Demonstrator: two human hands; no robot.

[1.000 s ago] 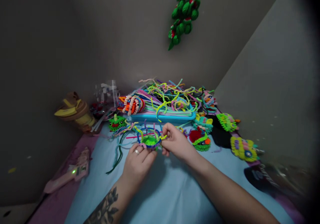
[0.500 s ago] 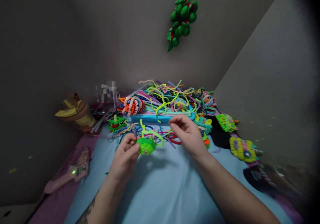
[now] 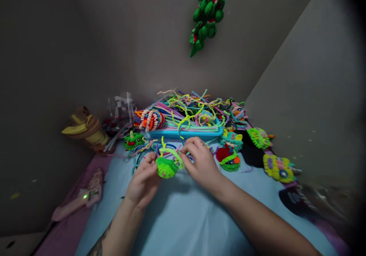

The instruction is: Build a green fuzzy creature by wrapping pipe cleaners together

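My left hand (image 3: 143, 180) pinches a small neon-green pipe-cleaner piece (image 3: 166, 167) above the light blue cloth (image 3: 183, 218). A yellow-green pipe-cleaner strand (image 3: 171, 152) arcs out of the top of that piece. My right hand (image 3: 200, 160) is closed, its fingers pinching the strand at the piece's right side. Loose pipe cleaners (image 3: 145, 149) in mixed colours lie just behind both hands.
A blue tray (image 3: 185, 133) piled with coloured pipe cleaners sits behind. Finished pipe-cleaner figures lie around: green one (image 3: 133, 140), red-and-green one (image 3: 228, 159), yellow ones (image 3: 278, 168) at right. A pink glue gun (image 3: 77, 202) lies left, a brown-yellow toy (image 3: 84, 128) behind it. A green ornament (image 3: 206, 16) hangs on the wall.
The left hand has turned the green piece over and lifted it slightly. The right hand let go, swung out to the right, then came back to pinch the strand.
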